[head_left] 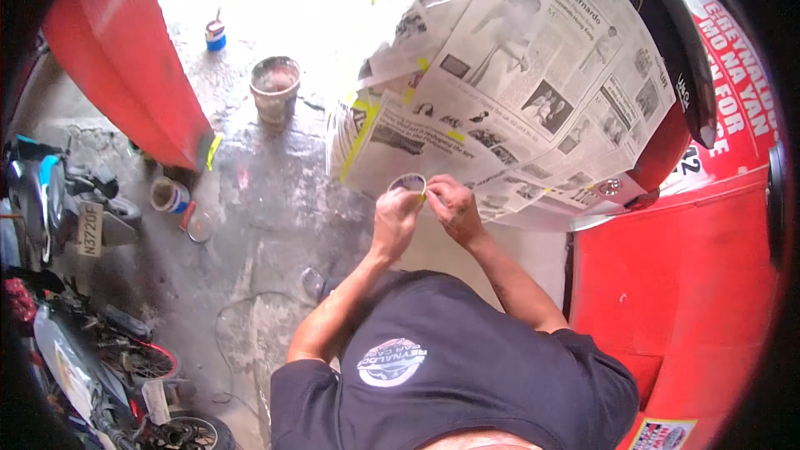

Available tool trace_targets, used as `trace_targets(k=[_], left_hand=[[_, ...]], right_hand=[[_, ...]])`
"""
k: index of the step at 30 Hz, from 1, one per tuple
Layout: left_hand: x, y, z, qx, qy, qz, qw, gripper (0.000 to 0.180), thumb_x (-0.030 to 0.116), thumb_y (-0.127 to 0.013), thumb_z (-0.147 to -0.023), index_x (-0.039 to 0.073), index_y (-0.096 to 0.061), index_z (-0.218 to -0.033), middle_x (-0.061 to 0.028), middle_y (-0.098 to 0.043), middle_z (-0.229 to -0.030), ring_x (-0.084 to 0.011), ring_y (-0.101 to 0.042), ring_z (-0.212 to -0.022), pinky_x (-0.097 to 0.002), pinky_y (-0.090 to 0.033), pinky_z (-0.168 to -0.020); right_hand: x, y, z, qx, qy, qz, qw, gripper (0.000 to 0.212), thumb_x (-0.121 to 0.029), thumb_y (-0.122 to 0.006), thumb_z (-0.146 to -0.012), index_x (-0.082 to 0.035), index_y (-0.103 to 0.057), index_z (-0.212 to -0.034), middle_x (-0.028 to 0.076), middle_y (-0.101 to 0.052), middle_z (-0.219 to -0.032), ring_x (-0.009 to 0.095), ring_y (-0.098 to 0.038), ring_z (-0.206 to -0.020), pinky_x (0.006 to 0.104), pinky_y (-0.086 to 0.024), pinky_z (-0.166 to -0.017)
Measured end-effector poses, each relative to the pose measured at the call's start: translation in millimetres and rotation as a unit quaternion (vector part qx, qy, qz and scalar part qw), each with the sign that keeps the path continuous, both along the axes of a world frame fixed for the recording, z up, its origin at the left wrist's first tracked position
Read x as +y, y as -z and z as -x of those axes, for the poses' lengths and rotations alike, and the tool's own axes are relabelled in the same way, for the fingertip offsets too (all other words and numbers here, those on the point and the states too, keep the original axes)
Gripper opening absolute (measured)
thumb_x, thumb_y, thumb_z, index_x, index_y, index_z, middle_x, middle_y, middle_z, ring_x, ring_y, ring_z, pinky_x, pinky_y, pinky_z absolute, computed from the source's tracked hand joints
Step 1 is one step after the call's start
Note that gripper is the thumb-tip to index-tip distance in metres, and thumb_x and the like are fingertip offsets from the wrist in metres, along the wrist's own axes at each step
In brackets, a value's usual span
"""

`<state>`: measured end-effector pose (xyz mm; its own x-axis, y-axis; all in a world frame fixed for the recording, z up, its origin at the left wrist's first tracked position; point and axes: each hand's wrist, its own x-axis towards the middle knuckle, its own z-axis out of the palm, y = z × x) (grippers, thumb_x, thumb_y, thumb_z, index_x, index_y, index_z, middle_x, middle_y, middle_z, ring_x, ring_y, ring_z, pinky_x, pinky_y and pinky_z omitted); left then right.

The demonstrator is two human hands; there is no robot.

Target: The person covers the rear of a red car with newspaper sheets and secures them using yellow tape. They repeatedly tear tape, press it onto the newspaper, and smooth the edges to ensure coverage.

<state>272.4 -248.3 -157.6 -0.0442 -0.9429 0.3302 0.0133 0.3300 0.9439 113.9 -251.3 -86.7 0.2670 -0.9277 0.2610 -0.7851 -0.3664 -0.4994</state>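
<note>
Tape roll [407,182], a pale ring, is held between two bare hands just off the lower left edge of the newspaper covering [533,108], which serves as the landmark. The left hand [395,218] has its grip closed around the near side of the ring; the right hand [453,205] has its grip pinched at the ring's right side, where a bit of yellow-green tape shows. The newspaper covering consists of overlapping printed sheets, with yellow tape strips [360,140] along its left border and further bits of the same colour at its seams. Dark trim [671,12] curves past its upper right edge, and beyond this hangs a red banner [742,58] with white lettering. Below its right end lies a broad red panel [667,300]. Left of the newspaper covering, a stained bucket [275,90] stands on the concrete floor [267,258]; farther left are a small container with a blue band [215,37], a curved red part [137,58] and a blue-and-white tub [170,195]. Motorcycles [71,358] stand far to its lower left. Nearest the viewer, below the newspaper covering, is the person's dark shirt [483,358] with a round pale emblem.
</note>
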Motion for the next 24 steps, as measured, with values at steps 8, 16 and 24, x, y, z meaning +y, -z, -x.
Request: trace_targets(k=[8, 16, 24], left_hand=[[-3.2, -2.4, 31.3, -0.062, -0.027, -0.012, 0.998, 0.015, 0.009, -0.070, -0.086, 0.002, -0.072, -0.099, -0.0146, -0.067, -0.090, -0.0366, -0.064, -0.090, -0.0455, -0.046, -0.081], [-6.0, -20.2, 42.7, -0.172, -0.079, -0.001, 0.982, 0.019, 0.009, -0.070, -0.085, 0.004, -0.074, -0.103, -0.0154, -0.068, -0.094, -0.0368, -0.064, -0.094, -0.0460, -0.047, -0.085], [-43.1, -50.7, -24.8, 0.207, 0.205, -0.233, 0.928, 0.020, 0.010, -0.071, -0.091, -0.001, -0.074, -0.107, -0.0050, -0.072, -0.107, -0.0150, -0.064, -0.094, -0.0300, -0.050, -0.086]], right_hand=[[-17.2, 13.8, 32.1, -0.021, -0.038, 0.034, 0.999, 0.009, -0.002, -0.065, -0.087, 0.002, -0.065, -0.095, 0.017, -0.066, -0.098, 0.035, -0.068, -0.090, 0.0440, -0.055, -0.076], [-35.4, 13.8, 46.0, -0.175, -0.026, -0.060, 0.982, 0.004, -0.003, -0.066, -0.085, 0.000, -0.065, -0.088, 0.017, -0.068, -0.099, 0.035, -0.068, -0.090, 0.0414, -0.054, -0.079], [-64.1, -54.8, 53.6, -0.338, -0.112, -0.170, 0.919, 0.019, -0.012, -0.067, -0.088, 0.002, -0.071, -0.101, 0.005, -0.071, -0.104, 0.017, -0.066, -0.098, 0.0320, -0.053, -0.085]])
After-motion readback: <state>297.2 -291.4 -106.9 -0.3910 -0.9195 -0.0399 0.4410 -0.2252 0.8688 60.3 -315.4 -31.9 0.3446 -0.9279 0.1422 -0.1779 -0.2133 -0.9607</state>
